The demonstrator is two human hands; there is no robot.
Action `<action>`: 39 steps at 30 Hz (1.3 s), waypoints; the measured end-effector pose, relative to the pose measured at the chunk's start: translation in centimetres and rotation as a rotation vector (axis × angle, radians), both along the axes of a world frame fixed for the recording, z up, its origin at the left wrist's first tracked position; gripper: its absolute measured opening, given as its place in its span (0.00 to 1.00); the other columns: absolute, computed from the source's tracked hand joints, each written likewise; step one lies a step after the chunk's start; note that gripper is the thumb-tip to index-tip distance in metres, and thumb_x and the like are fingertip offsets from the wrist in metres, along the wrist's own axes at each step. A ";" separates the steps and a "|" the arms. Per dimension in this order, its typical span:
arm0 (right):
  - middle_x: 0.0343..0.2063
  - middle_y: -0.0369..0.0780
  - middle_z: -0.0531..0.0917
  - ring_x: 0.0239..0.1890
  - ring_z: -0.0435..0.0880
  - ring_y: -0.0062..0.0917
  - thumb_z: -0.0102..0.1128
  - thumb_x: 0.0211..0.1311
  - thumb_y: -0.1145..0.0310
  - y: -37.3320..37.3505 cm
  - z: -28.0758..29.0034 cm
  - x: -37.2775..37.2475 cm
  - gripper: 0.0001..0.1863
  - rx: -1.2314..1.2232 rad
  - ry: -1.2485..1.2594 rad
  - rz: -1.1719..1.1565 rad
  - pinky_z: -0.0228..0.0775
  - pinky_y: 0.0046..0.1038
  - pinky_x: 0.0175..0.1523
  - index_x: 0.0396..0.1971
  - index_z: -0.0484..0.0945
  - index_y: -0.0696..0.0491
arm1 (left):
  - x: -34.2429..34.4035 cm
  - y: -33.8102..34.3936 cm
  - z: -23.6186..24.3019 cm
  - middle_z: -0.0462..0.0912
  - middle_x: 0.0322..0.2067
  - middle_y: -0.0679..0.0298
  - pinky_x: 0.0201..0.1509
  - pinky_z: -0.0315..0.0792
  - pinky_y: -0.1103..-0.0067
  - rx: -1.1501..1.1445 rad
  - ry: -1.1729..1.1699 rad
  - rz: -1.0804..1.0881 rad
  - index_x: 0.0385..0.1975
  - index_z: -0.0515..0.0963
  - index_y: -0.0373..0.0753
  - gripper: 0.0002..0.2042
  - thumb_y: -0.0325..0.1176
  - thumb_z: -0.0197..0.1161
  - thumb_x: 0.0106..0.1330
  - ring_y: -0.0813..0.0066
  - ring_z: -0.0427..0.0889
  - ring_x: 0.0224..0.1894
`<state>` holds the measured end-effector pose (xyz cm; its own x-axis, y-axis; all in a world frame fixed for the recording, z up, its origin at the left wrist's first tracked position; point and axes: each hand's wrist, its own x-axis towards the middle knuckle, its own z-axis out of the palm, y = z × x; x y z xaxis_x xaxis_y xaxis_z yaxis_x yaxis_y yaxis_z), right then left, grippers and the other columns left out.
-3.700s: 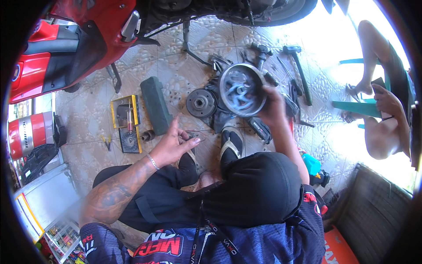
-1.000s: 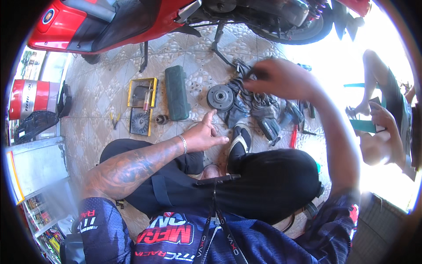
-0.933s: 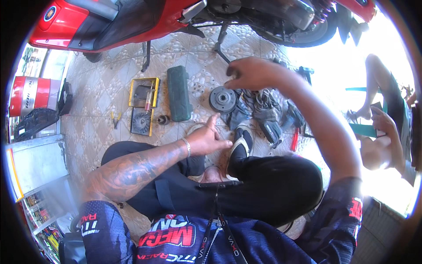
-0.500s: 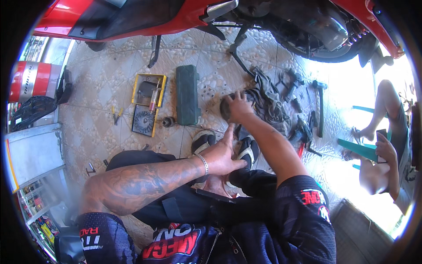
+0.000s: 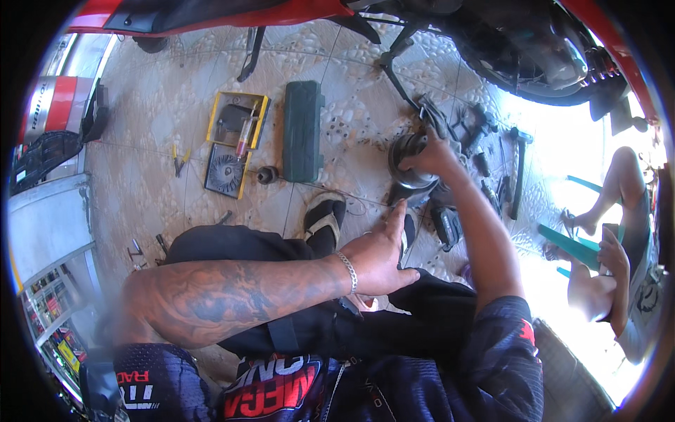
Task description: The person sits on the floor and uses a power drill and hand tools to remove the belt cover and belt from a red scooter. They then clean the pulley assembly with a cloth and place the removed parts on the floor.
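Observation:
My right hand [image 5: 437, 159] is closed on a round, dark metal part [image 5: 403, 156] with a stepped rim, its fingers over the part's right side. Behind that hand a crumpled dark cloth [image 5: 434, 121] lies on the floor, partly covered. My left hand [image 5: 380, 261], with a chain bracelet at the wrist, is held above my feet. Its fingers are stretched out, the thumb apart, and I see nothing in it. One sandalled foot [image 5: 325, 221] shows just beyond it.
A dark green case [image 5: 302, 133] lies near an open yellow-edged box [image 5: 238, 116] and pliers [image 5: 181, 162]. Right of the cloth are a hammer [image 5: 519, 169] and several tools. A red motorcycle [image 5: 211, 20] stands ahead. Another person's hand [image 5: 614, 253] holds a phone at right.
My right hand has moved right with the round metal part, which shows more of its rim now. My left hand has shifted slightly right, and the whole view has tilted a little.

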<state>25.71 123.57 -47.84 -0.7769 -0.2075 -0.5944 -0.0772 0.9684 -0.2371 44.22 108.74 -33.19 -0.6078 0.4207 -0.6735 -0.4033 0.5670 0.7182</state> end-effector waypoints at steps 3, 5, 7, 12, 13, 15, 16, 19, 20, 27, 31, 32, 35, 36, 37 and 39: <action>0.64 0.61 0.68 0.64 0.73 0.53 0.85 0.32 0.50 1.3 2.5 -3.9 0.69 -0.389 -0.384 -0.087 0.71 0.51 0.63 0.75 0.52 0.53 | 0.1 0.6 -0.4 0.63 0.62 0.25 0.66 0.71 0.66 0.024 -0.103 -0.037 0.72 0.26 0.23 0.59 0.47 0.69 0.61 0.39 0.76 0.60; 0.64 0.60 0.70 0.62 0.75 0.51 0.85 0.31 0.52 1.9 3.8 -5.7 0.68 -0.360 -0.428 -0.133 0.72 0.50 0.61 0.74 0.52 0.55 | 0.1 0.8 -0.4 0.70 0.57 0.33 0.61 0.73 0.68 -0.029 0.017 0.029 0.73 0.28 0.25 0.58 0.44 0.71 0.60 0.48 0.80 0.54; 0.64 0.60 0.70 0.61 0.76 0.51 0.85 0.31 0.52 2.5 4.1 -6.1 0.68 -0.331 -0.380 -0.151 0.73 0.50 0.60 0.74 0.53 0.57 | 0.1 0.8 -0.3 0.74 0.55 0.37 0.59 0.74 0.69 -0.050 0.056 0.066 0.74 0.29 0.26 0.58 0.43 0.72 0.60 0.53 0.82 0.51; 0.66 0.62 0.65 0.64 0.71 0.61 0.84 0.32 0.46 2.2 0.3 -2.3 0.67 0.111 0.055 0.016 0.72 0.50 0.63 0.74 0.55 0.51 | 0.1 0.5 -0.6 0.68 0.61 0.34 0.61 0.74 0.70 -0.064 0.050 0.066 0.74 0.28 0.27 0.58 0.43 0.71 0.61 0.52 0.81 0.53; 0.67 0.61 0.63 0.65 0.69 0.61 0.83 0.33 0.47 2.1 -1.0 -0.9 0.64 0.129 0.100 -0.045 0.72 0.51 0.63 0.73 0.56 0.48 | 0.3 0.6 -0.6 0.67 0.62 0.34 0.61 0.74 0.70 -0.061 0.054 0.071 0.74 0.28 0.27 0.58 0.43 0.71 0.61 0.52 0.81 0.54; 0.67 0.58 0.62 0.68 0.64 0.59 0.81 0.38 0.48 1.9 -3.0 2.0 0.57 0.144 0.169 -0.174 0.71 0.53 0.64 0.70 0.59 0.43 | 0.6 0.5 -0.4 0.65 0.63 0.29 0.65 0.72 0.67 -0.049 0.097 0.046 0.73 0.26 0.26 0.58 0.46 0.69 0.62 0.43 0.77 0.59; 0.67 0.57 0.61 0.69 0.62 0.57 0.80 0.42 0.49 1.9 -3.7 3.1 0.52 0.168 0.171 -0.238 0.70 0.55 0.64 0.69 0.61 0.41 | 0.8 0.6 -0.2 0.64 0.63 0.27 0.66 0.70 0.66 -0.041 0.099 0.027 0.73 0.25 0.25 0.58 0.47 0.68 0.62 0.39 0.75 0.61; 0.70 0.55 0.56 0.70 0.58 0.59 0.81 0.41 0.50 1.4 -4.7 4.3 0.55 0.141 0.135 -0.222 0.70 0.56 0.63 0.70 0.57 0.42 | 0.6 0.8 0.4 0.61 0.65 0.26 0.67 0.70 0.66 -0.028 0.057 0.006 0.72 0.25 0.24 0.58 0.47 0.67 0.63 0.38 0.74 0.62; 0.69 0.56 0.57 0.71 0.58 0.58 0.81 0.41 0.49 0.9 -4.8 4.6 0.55 0.143 0.147 -0.224 0.69 0.57 0.63 0.70 0.57 0.43 | 0.4 1.0 0.5 0.61 0.65 0.26 0.67 0.70 0.66 -0.030 0.036 -0.011 0.72 0.25 0.24 0.58 0.47 0.67 0.63 0.39 0.73 0.62; 0.72 0.57 0.54 0.73 0.56 0.58 0.80 0.42 0.49 -3.3 -4.8 7.8 0.57 0.124 0.064 -0.078 0.67 0.58 0.64 0.72 0.56 0.41 | 0.0 0.8 0.4 0.61 0.64 0.26 0.68 0.69 0.66 -0.044 0.063 -0.014 0.72 0.24 0.24 0.59 0.47 0.67 0.62 0.40 0.73 0.63; 0.68 0.55 0.60 0.70 0.61 0.57 0.82 0.39 0.51 -5.9 -4.2 11.5 0.56 0.084 0.086 0.168 0.69 0.58 0.64 0.71 0.59 0.41 | 0.2 1.0 -0.3 0.52 0.69 0.27 0.71 0.65 0.68 -0.032 0.075 0.035 0.73 0.27 0.25 0.57 0.45 0.68 0.62 0.42 0.69 0.67; 0.68 0.54 0.62 0.69 0.62 0.56 0.82 0.36 0.52 -6.3 -3.7 12.1 0.56 0.055 0.077 0.198 0.69 0.57 0.64 0.70 0.61 0.41 | 0.2 1.0 -0.4 0.52 0.69 0.26 0.71 0.65 0.68 -0.034 0.059 0.028 0.73 0.27 0.24 0.57 0.45 0.68 0.62 0.41 0.68 0.68; 0.67 0.54 0.62 0.67 0.65 0.54 0.83 0.34 0.53 -6.7 -1.7 12.0 0.58 -0.049 -0.022 0.223 0.70 0.53 0.64 0.71 0.60 0.41 | 0.2 0.8 -0.4 0.53 0.68 0.25 0.72 0.64 0.68 -0.037 0.022 0.018 0.72 0.26 0.24 0.57 0.45 0.67 0.63 0.40 0.67 0.68; 0.66 0.55 0.63 0.67 0.65 0.55 0.83 0.33 0.52 -6.4 -0.9 11.4 0.60 -0.074 -0.048 0.224 0.70 0.50 0.65 0.71 0.59 0.43 | 0.2 0.6 -0.3 0.54 0.68 0.25 0.72 0.64 0.68 -0.036 0.018 0.013 0.72 0.26 0.24 0.57 0.45 0.67 0.63 0.40 0.67 0.68; 0.66 0.55 0.63 0.67 0.65 0.55 0.82 0.33 0.51 -6.2 -0.3 10.8 0.60 -0.085 -0.064 0.231 0.70 0.49 0.66 0.72 0.58 0.44 | 0.1 0.4 -0.3 0.54 0.68 0.25 0.72 0.63 0.68 -0.029 0.013 0.012 0.72 0.26 0.24 0.57 0.45 0.67 0.63 0.40 0.67 0.68; 0.65 0.56 0.63 0.67 0.65 0.55 0.81 0.34 0.50 -5.7 0.5 9.5 0.61 -0.101 -0.094 0.230 0.70 0.49 0.66 0.72 0.57 0.45 | -0.1 0.0 0.0 0.53 0.68 0.25 0.73 0.62 0.68 -0.017 -0.052 0.013 0.72 0.27 0.23 0.57 0.45 0.67 0.63 0.41 0.65 0.70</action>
